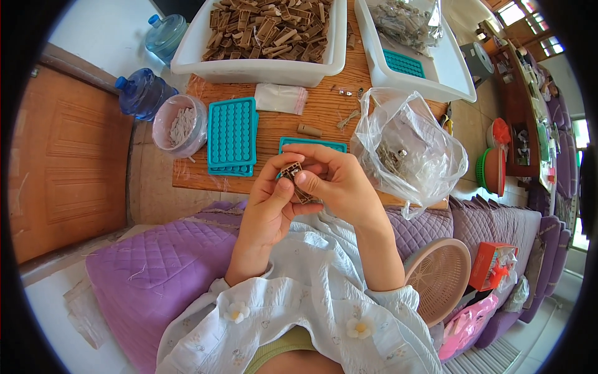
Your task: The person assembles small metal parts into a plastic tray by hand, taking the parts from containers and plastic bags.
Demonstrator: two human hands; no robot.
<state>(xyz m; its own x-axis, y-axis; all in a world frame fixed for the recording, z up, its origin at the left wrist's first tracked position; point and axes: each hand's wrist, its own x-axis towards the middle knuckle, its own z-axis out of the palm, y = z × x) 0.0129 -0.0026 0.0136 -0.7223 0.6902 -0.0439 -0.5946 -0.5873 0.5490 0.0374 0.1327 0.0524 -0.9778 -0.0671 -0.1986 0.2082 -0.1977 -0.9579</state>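
Observation:
Both my hands are closed round a small brown plastic part above the front edge of the table. The brown plastic part (291,169) is tilted and shows a hollow, ribbed inside. My left hand (263,209) grips it from the left, thumb along its side. My right hand (339,181) has its thumb pressed on the part's face, with its fingers curled behind. Just past my fingers lies a teal tray (317,144), partly covered by my hands. A similar brown piece (309,130) rests on the table beyond it.
At the back, a white bin (261,73) holds many brown parts; another white bin (448,81) holds bagged pieces. Teal trays (232,134) are stacked left, beside a tub (163,124) of light pieces. An open plastic bag (430,162) of small metallic parts stands right.

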